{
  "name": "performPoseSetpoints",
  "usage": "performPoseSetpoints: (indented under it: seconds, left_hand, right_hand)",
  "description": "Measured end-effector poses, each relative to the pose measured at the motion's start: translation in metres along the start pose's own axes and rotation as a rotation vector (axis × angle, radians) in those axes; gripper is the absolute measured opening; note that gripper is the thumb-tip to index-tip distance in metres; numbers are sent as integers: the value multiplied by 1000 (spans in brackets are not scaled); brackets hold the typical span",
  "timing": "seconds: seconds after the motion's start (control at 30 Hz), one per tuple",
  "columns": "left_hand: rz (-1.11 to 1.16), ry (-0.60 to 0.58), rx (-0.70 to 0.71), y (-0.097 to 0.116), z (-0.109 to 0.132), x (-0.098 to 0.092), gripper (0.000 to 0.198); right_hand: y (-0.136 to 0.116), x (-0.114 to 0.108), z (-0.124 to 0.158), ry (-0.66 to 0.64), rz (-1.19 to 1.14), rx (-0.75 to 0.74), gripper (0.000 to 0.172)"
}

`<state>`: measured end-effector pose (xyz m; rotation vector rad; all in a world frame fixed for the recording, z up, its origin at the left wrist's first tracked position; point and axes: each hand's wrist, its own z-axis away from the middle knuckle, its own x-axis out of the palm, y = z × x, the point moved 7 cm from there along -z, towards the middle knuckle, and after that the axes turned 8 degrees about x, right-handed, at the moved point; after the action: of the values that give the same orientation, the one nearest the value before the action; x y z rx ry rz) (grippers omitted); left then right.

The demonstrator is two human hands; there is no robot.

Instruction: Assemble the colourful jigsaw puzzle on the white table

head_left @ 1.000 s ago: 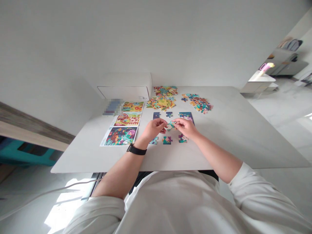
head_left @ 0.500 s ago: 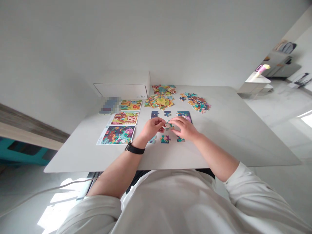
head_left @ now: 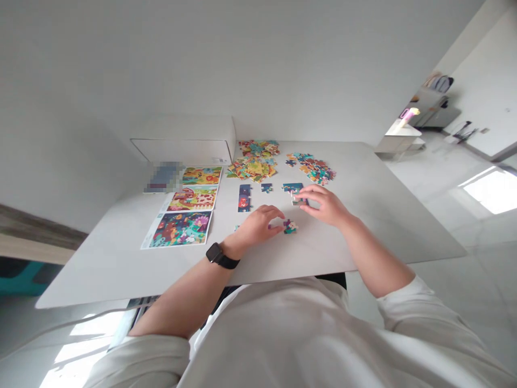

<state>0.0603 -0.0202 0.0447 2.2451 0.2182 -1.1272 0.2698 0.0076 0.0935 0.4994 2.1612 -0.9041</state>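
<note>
My right hand (head_left: 326,205) pinches a puzzle piece (head_left: 298,201) on the tabletop (head_left: 383,215); my left hand (head_left: 258,225) curls beside a purple piece (head_left: 290,227), grip unclear.

Only 1 view, worn on the head, facing forward and down past the chest (head_left: 283,334) onto the counter (head_left: 383,215), near enough to reach, with the far wall (head_left: 242,64) across the top.

Three picture cards (head_left: 186,207) lie left of the loose pieces (head_left: 266,187); two heaps (head_left: 252,167) sit behind them.
</note>
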Motion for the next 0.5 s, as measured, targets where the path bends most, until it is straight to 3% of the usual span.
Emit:
performPoseSetpoints:
  seconds: [0.27,0.5]
  left_hand:
    - [-88,-129,55,7,-5,26,29]
    - [-112,-150,14,6,-5,33,28]
  right_hand:
    - [19,22,62,-145,-25,85,30]
    - [30,37,72,-97,0,72,27]
